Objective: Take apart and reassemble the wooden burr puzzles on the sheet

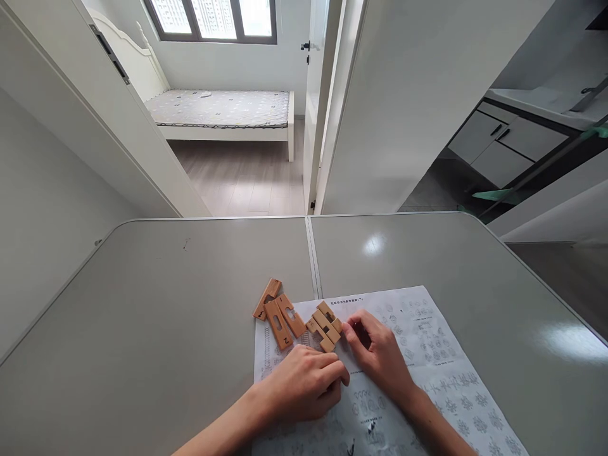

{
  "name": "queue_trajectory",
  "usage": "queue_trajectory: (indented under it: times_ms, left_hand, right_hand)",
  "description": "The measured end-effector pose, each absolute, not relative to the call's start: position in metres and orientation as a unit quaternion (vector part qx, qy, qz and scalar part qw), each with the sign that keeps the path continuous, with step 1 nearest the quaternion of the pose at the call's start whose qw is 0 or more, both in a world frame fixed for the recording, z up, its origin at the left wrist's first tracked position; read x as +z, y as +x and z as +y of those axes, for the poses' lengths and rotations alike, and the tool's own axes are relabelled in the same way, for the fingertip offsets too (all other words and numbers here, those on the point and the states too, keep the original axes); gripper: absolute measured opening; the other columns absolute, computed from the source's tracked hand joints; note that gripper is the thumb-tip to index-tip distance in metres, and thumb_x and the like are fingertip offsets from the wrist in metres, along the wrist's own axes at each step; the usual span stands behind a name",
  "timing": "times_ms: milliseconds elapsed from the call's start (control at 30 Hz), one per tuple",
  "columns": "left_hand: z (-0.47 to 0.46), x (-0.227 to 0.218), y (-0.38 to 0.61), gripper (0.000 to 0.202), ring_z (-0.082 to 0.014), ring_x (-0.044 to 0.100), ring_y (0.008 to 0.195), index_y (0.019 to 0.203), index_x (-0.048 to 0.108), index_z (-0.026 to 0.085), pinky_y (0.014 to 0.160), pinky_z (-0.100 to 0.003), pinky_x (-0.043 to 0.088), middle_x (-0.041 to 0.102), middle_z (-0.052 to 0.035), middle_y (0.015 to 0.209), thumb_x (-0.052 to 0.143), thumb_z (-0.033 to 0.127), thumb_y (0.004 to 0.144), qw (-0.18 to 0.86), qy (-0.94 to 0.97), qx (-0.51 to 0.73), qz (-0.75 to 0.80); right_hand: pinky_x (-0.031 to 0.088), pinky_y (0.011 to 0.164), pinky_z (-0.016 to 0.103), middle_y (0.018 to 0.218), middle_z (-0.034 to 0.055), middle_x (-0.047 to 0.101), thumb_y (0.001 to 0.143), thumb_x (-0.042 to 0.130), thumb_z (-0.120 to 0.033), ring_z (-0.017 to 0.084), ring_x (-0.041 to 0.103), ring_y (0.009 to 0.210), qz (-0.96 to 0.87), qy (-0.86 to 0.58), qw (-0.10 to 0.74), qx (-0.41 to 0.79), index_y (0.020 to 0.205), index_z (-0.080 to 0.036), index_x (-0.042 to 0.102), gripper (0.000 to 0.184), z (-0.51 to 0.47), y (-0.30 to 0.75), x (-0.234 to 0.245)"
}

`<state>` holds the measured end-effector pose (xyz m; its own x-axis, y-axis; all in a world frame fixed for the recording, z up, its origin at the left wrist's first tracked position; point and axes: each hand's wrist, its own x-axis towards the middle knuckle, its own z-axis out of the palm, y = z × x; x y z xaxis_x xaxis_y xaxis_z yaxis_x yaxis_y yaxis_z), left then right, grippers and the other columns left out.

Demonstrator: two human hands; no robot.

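Note:
My right hand is curled, its thumb and forefinger together at the right end of a light wooden puzzle piece. That piece lies in a small cluster of notched light wooden pieces on the printed sheet. Closer to me, my left hand rests over the paper with its fingers curled in; whatever may be inside them is hidden. Left of the cluster, a darker wooden piece marked 2 and a slotted piece marked 1 lie side by side. Another darker notched piece sits behind them at an angle.
The instruction sheet with small line drawings lies flat on the grey table. A seam runs across the tabletop. Beyond its far edge are a doorway, a white door and a bed; cabinets stand at right.

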<state>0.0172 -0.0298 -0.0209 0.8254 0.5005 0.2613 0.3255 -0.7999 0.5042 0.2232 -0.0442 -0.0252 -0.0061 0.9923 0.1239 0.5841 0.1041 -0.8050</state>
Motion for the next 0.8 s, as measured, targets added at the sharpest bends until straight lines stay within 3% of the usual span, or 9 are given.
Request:
queue_trajectory:
  times_ms: [800]
  left_hand:
    - [-0.0301, -0.0174, 0.0173, 0.018, -0.0131, 0.069, 0.060, 0.094, 0.065, 0.023, 0.057, -0.027, 0.040, 0.075, 0.0047, 0.077, 0.055, 0.008, 0.088, 0.231, 0.925, 0.199, 0.228]
  right_hand:
    - [0.047, 0.059, 0.028, 0.075, -0.0006, 0.063, 0.107, 0.052, -0.036, 0.017, 0.058, 0.063, -0.655, -0.606, 0.360, 0.273, 0.083, -0.025, 0.055, 0.026, -0.0437, 0.2229, -0.0248]
